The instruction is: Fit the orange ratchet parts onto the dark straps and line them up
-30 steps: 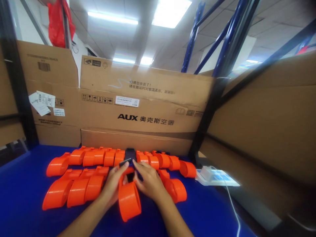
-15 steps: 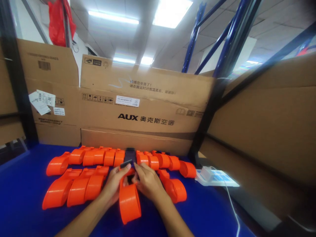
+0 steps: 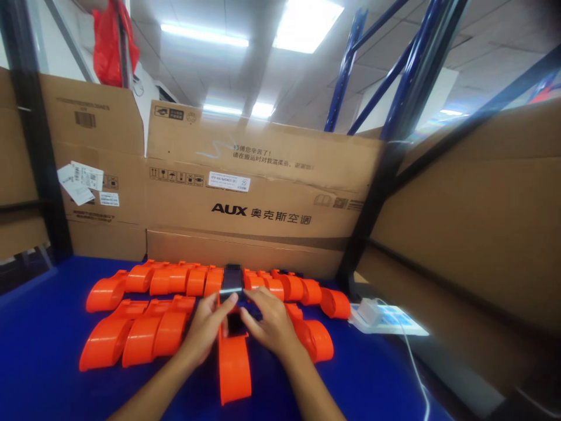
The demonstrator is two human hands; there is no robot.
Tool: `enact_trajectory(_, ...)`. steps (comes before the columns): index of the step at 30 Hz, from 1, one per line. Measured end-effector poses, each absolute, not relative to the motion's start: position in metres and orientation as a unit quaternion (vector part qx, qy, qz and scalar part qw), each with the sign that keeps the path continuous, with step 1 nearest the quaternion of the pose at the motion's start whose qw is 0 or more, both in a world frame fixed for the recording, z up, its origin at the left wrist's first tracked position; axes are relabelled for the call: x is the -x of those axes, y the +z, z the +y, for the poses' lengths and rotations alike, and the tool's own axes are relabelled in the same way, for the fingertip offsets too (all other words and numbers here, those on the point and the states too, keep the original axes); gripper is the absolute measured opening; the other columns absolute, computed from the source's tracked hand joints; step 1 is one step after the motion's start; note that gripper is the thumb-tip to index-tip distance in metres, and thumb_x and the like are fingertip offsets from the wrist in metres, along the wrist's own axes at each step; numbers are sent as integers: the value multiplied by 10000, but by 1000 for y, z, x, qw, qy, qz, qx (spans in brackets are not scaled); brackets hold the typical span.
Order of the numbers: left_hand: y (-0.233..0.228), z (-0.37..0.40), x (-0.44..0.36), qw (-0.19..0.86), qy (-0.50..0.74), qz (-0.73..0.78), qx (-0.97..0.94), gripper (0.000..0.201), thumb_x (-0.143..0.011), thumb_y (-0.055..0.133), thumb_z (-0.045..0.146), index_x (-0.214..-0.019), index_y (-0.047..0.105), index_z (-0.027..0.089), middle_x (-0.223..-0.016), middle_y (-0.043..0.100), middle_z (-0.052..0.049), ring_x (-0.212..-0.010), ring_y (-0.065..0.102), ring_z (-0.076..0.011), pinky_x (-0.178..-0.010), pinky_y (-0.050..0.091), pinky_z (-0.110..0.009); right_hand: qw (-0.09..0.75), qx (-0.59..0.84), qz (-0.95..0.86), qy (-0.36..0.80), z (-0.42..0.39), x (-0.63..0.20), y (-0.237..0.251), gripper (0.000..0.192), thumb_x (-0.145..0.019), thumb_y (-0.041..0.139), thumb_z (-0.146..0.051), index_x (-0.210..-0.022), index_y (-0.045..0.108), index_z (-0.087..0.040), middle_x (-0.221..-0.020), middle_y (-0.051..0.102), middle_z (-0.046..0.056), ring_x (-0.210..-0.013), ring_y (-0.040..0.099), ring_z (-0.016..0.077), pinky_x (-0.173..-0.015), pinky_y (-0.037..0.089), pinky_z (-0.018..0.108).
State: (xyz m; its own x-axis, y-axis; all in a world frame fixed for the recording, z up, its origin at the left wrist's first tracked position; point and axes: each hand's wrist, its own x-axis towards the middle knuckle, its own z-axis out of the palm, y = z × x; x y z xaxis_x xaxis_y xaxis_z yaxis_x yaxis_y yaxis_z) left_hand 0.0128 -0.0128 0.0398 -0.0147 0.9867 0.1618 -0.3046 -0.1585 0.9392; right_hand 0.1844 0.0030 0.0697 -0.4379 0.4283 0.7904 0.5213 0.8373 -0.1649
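An orange plastic piece with a wide round band (image 3: 235, 368) hangs toward me, its upper frame between my hands. My left hand (image 3: 210, 324) is closed on the left side of this piece, thumb along the top by a dark flat part with a pale, shiny edge (image 3: 231, 290). At the right side is my right hand (image 3: 272, 321), thumb and index finger apart with a gap between them; its fingertips are close to the piece, and I cannot tell whether they touch. The far fingers of both hands are partly hidden.
Similar orange pieces (image 3: 105, 339) stand in two rows on the blue table (image 3: 44, 316). A dark block (image 3: 232, 273) sits mid-row. Behind rises a cardboard panel (image 3: 263, 240). On the right lie a white power strip (image 3: 394, 321) with a cable and a dark post (image 3: 350, 257).
The dark flat part has turned so its pale edge faces me. My right hand's thumb and index finger have spread apart, and the orange band has tilted more upright.
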Motion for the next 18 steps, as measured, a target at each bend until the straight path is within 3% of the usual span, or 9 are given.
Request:
enact_trajectory(8, 40, -12, -8, 537, 600, 356, -475, 397, -778, 696, 554, -799, 656, 159, -357, 440, 67, -298, 370, -90, -367, 287, -217, 477, 282, -832, 27, -2, -179, 71, 188, -858, 592, -213, -1030, 658, -179, -770, 651, 48, -676, 601, 179, -617, 497, 275)
enact_trajectory(12, 53, -18, -6, 596, 597, 301, -445, 415, -787, 673, 549, -754, 640, 136, -456, 606, -20, -287, 323, -58, -346, 255, -214, 516, 323, -786, 104, -4, -188, 81, 238, -963, 436, -235, -911, 664, -191, -731, 677, 35, -618, 610, 161, -587, 484, 250)
enact_trajectory(15, 56, -19, -7, 606, 606, 306, -414, 386, -766, 706, 517, -754, 614, 141, -579, 704, -79, -286, 321, -44, -342, 253, -211, 541, 379, -746, 84, 1, -197, 87, 258, -956, 458, -271, -812, 656, -189, -706, 669, 32, -630, 610, 170, -589, 473, 252)
enact_trajectory(18, 52, -14, -7, 614, 600, 325, -396, 394, -727, 740, 516, -737, 603, 146, -661, 743, -106, -281, 330, -38, -344, 273, -217, 529, 415, -737, 65, 10, -202, 86, 246, -939, 474, -286, -841, 675, -183, -673, 653, 24, -621, 601, 175, -557, 451, 251)
